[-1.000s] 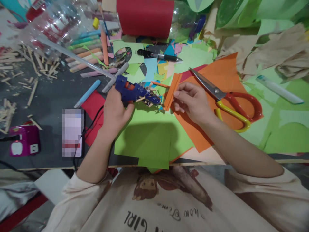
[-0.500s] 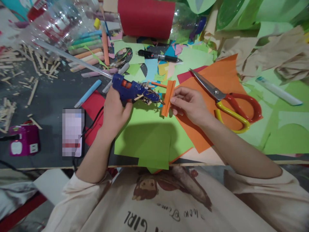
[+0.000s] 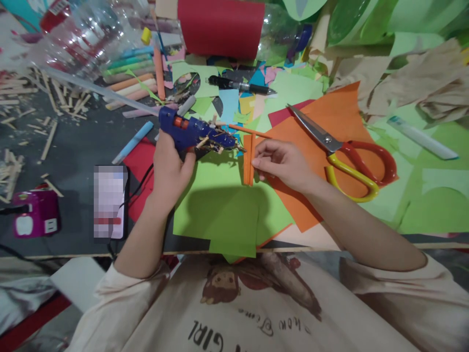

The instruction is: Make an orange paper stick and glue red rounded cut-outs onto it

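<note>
My left hand [image 3: 172, 164] is wrapped round a blue glue gun [image 3: 186, 132], a long clear glue stick [image 3: 120, 96] jutting from its back end. Bits of wooden stick cling to the gun's front part. Its nozzle points right, close beside a folded orange paper strip [image 3: 248, 164]; whether they touch I cannot tell. The strip stands nearly upright, pinched at its right edge by the fingers of my right hand [image 3: 280, 161]. Just above it lies a thin orange paper stick [image 3: 249, 131]. Under both hands is green paper [image 3: 220, 210].
Red-and-yellow scissors [image 3: 340, 146] rest on orange paper [image 3: 340, 112] at right. A black pen [image 3: 242, 85] and a red-wrapped plastic bottle [image 3: 222, 29] lie at the back. At left are a phone [image 3: 110, 200], a purple plug block [image 3: 36, 212] and a black cord [image 3: 137, 186].
The glue gun has shifted left with my left hand. My right hand has brought the orange strip slightly left and down, turning it more upright and uncovering more of the thin orange stick.
</note>
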Demonstrator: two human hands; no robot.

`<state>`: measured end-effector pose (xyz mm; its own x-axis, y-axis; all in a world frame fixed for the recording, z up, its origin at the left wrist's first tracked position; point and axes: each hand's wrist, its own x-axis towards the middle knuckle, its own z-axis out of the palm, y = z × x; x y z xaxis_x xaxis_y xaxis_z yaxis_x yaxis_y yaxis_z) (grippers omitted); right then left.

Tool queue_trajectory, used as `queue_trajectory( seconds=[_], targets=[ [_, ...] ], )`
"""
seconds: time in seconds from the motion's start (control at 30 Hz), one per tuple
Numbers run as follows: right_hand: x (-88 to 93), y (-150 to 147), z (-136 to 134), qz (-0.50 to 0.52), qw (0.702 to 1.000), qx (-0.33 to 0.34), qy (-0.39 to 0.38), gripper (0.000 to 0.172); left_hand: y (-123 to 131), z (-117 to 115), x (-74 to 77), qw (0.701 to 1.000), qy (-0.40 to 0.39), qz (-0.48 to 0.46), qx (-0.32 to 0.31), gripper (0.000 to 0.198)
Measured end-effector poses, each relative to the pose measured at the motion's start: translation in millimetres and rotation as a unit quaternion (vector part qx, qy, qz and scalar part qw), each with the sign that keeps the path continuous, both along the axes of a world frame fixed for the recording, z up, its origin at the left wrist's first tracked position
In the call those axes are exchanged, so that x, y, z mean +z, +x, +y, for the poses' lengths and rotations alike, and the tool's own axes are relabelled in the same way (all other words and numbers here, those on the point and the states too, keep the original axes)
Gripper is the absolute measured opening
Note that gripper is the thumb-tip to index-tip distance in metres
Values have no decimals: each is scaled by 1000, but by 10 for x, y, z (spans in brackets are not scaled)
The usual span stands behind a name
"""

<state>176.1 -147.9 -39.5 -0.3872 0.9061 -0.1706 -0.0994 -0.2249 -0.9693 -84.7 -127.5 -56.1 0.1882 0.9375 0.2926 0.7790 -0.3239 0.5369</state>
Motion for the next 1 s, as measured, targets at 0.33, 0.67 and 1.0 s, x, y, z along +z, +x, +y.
queue_trajectory(
  seconds=[0.33, 0.67, 1.0],
  targets=[
    [-7, 13, -12, -33, 998, 35, 42, 26, 18, 11, 50, 999, -15, -19, 23, 67],
    [-6, 3, -16, -38, 998, 34, 34, 27, 20, 23, 41, 999, 0, -11, 30, 63],
    [-6, -2, -17, -18, 1000, 21, 16, 32, 77, 9, 108, 998, 6, -40, 41, 68]
  ],
)
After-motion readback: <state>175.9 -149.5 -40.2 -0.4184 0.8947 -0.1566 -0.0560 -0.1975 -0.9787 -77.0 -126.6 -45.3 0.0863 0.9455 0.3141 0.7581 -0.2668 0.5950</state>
